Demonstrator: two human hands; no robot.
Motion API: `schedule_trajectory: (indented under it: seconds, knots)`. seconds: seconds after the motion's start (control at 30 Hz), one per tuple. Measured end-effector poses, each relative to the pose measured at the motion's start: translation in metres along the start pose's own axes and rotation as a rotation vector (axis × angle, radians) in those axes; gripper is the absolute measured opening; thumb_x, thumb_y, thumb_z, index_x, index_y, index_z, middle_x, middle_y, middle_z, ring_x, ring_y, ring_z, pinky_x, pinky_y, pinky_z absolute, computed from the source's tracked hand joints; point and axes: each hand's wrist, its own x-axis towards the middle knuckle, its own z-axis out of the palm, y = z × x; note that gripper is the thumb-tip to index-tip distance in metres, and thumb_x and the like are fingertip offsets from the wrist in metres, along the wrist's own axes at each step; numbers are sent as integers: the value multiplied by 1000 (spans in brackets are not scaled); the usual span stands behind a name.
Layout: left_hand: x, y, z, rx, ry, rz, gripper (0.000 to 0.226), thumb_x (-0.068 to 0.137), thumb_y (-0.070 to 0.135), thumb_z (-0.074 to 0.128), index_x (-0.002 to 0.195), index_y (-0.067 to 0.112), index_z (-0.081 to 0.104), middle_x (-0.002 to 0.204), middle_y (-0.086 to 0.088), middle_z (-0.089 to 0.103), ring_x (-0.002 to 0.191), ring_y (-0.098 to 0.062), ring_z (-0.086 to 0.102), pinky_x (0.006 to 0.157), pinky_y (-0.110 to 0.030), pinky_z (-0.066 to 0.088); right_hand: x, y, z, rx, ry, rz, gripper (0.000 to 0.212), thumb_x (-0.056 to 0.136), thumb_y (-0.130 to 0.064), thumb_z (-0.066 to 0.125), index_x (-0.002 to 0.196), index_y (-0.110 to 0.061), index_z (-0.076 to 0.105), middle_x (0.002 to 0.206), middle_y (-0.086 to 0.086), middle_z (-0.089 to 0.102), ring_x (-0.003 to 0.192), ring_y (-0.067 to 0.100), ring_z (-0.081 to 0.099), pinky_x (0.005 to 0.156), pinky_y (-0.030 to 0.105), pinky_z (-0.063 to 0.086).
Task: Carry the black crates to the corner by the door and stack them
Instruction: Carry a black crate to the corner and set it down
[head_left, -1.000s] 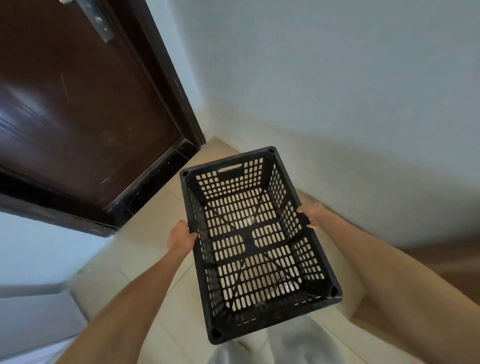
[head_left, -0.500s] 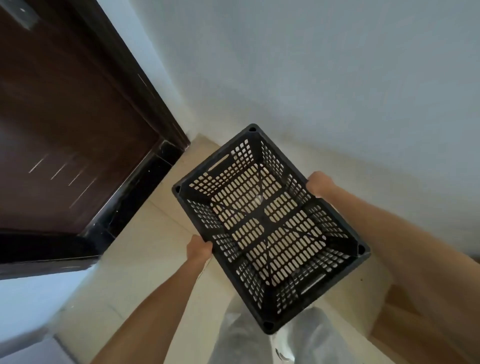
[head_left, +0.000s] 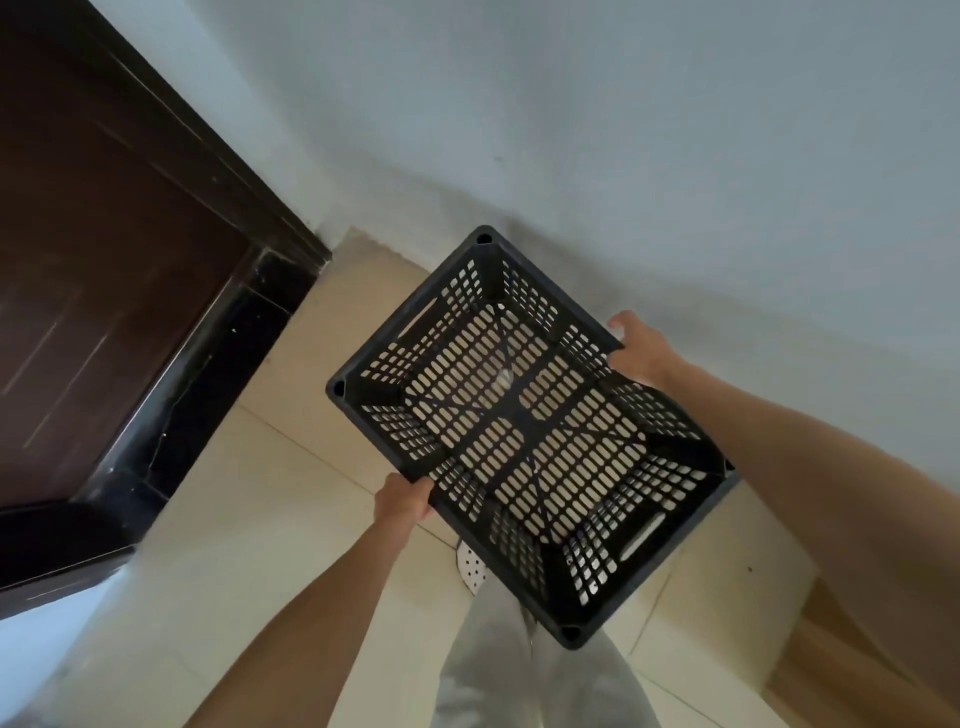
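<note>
An empty black perforated crate (head_left: 524, 431) hangs in the air above the tiled floor, turned diagonally with one corner toward the wall. My left hand (head_left: 404, 501) grips its near-left long rim. My right hand (head_left: 641, 349) grips the opposite long rim on the wall side. The crate is open side up, with slot handles in both short ends. No other crate is in view.
A dark brown door (head_left: 88, 270) with a black frame and threshold (head_left: 218, 374) stands at the left. A pale wall (head_left: 623, 156) runs behind the crate and meets the beige floor (head_left: 270, 519) at the corner (head_left: 343, 234). My grey trousers (head_left: 519, 670) and a white shoe (head_left: 470, 566) show below.
The crate has been turned further clockwise and carried closer to the wall and the corner. The view has tilted down toward the floor by the door. Both hands keep their grip.
</note>
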Motion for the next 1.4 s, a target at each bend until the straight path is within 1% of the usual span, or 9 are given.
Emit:
schedule_trajectory:
  seconds: [0.2,0.3,0.4,0.53,0.77,0.97,1.13,1.23,1.4]
  knots:
    - [65,2,42,-86,-26,-69,31,89,15,66,116,3,55,111,-16,64,88,-27,69,78,-34,60,78,24,41,43,-65,-8,58,85,-8,60,137,-19,35,126,16,55,98,25,51,77,33,41]
    - [91,4,58,-83,-58,-91,31,91,18,65,118,5,56,112,-15,66,81,-22,69,65,-28,59,112,35,58,28,-90,-8,59,86,-8,59,138,-19,35,129,17,54,108,31,53,80,34,42]
    - [109,11,68,-64,-110,-125,34,91,20,65,122,7,55,118,-15,65,93,-24,71,56,-22,54,137,42,74,-14,-103,-7,56,88,-8,56,139,-18,36,132,18,53,119,35,51,86,38,43]
    - [125,17,80,-59,-166,-147,29,92,20,64,116,7,53,121,-16,65,96,-25,72,66,-25,58,163,48,83,-44,-72,16,57,87,-6,57,140,-13,38,135,18,52,124,35,49,96,39,41]
    - [143,20,101,-80,-246,-157,41,92,18,63,130,7,50,127,-15,62,91,-24,72,72,-27,60,194,60,92,49,-108,50,61,82,3,54,140,-7,39,139,18,47,127,32,44,93,29,33]
    - [151,24,101,33,-276,-144,35,93,21,62,124,7,51,118,-13,68,70,-15,68,49,-20,52,202,63,98,40,-81,53,64,82,-1,56,143,-9,37,138,18,47,125,32,47,94,28,36]
    - [144,30,88,356,-344,13,28,92,20,61,116,7,56,108,-10,69,92,-22,71,82,-31,59,182,40,102,-128,-92,33,64,87,-11,57,146,-8,32,143,20,42,131,36,42,107,40,37]
    - [125,45,69,377,-359,137,28,90,23,62,115,11,55,99,-8,70,86,-20,70,78,-31,57,153,12,103,-228,-133,-37,67,90,-17,53,150,-12,25,152,16,31,137,35,35,111,39,33]
    - [69,54,18,623,-166,492,13,89,28,57,101,23,59,90,3,60,86,-19,60,72,-33,47,85,-42,90,-488,-245,-197,52,91,-19,49,142,-21,39,144,12,42,129,33,44,104,44,41]
